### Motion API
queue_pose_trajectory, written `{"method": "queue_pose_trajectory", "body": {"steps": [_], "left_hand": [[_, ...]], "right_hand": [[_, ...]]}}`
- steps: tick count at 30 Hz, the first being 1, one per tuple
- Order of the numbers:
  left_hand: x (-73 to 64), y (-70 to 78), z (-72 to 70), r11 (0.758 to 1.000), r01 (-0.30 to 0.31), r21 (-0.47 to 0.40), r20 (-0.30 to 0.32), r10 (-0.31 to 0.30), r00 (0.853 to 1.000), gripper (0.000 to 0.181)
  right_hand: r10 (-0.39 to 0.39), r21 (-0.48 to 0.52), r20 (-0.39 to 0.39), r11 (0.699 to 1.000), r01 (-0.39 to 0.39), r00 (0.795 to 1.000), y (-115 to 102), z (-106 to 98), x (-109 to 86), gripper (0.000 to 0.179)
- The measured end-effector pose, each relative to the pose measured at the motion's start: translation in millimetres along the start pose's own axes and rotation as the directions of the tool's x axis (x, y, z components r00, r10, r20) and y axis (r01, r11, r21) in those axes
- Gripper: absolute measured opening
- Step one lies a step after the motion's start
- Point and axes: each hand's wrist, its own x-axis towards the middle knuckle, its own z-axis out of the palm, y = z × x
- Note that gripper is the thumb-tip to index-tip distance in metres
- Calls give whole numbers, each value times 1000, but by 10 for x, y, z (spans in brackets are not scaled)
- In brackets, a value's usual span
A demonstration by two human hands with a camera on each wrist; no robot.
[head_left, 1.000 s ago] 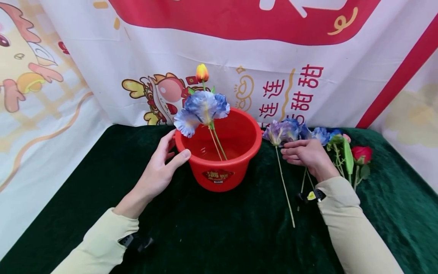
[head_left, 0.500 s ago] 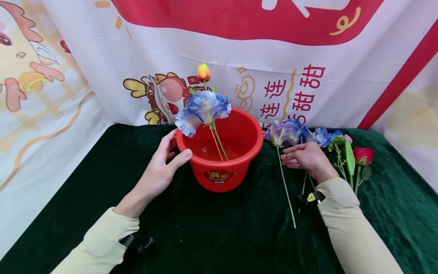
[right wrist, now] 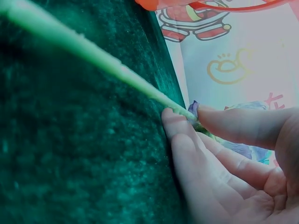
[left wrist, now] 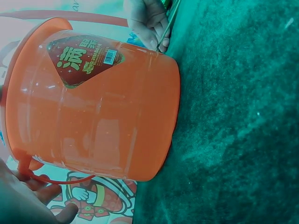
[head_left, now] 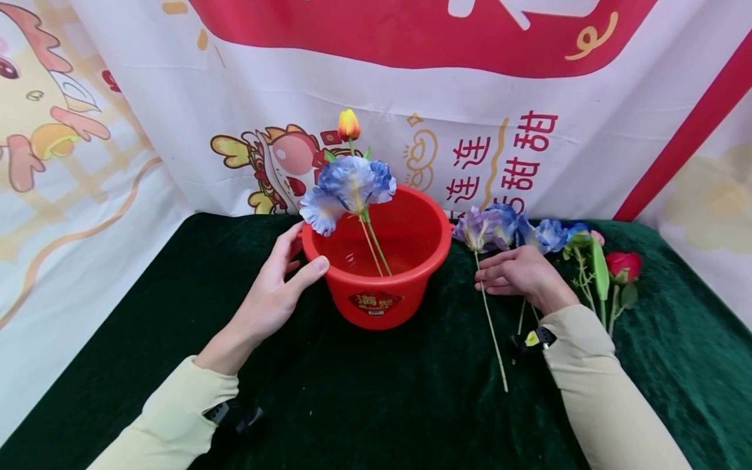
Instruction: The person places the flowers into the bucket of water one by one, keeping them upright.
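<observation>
A red plastic bucket (head_left: 376, 307) stands upright on the table. My left hand (head_left: 276, 284) grips its left rim, thumb over the edge and fingers beside the handle; the left wrist view shows these fingers at the handle's end (left wrist: 29, 170). Inside the bucket lean a blue flower (head_left: 352, 183) and a red-yellow tulip (head_left: 348, 124). To its right lies a purple artificial flower (head_left: 476, 228), its long stem (head_left: 492, 326) pointing toward me. My right hand (head_left: 525, 274) pinches that stem just below the bloom, thumb and fingertips on either side in the right wrist view.
Right of my right hand lie more artificial flowers: blue blooms (head_left: 552, 234), a green bud (head_left: 598, 267) and a red rose (head_left: 624, 264). Dark green cloth (head_left: 364, 405) covers the table. A printed white backdrop (head_left: 282, 85) hangs directly behind its far edge.
My right hand has shifted slightly left and down, and its fingers have come onto the purple flower's stem. The left hand and the bucket have stayed in place.
</observation>
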Motion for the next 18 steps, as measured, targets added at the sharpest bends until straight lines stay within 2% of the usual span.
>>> {"method": "queue_pose_trajectory", "body": {"steps": [8,14,18], "left_hand": [[-1,1,4,1000,3,-3,2,-3,1000,74],[-4,12,3,1000,3,8,2,-3,1000,74],[-4,17,2,1000,0,13,1,0,1000,74]], "right_hand": [[-7,-1,7,1000,7,1000,-45,25,-5,54],[-62,78,1,995,62,998,-105,58,-48,57],[-99,90,-11,991,99,995,-145,82,-86,55]]}}
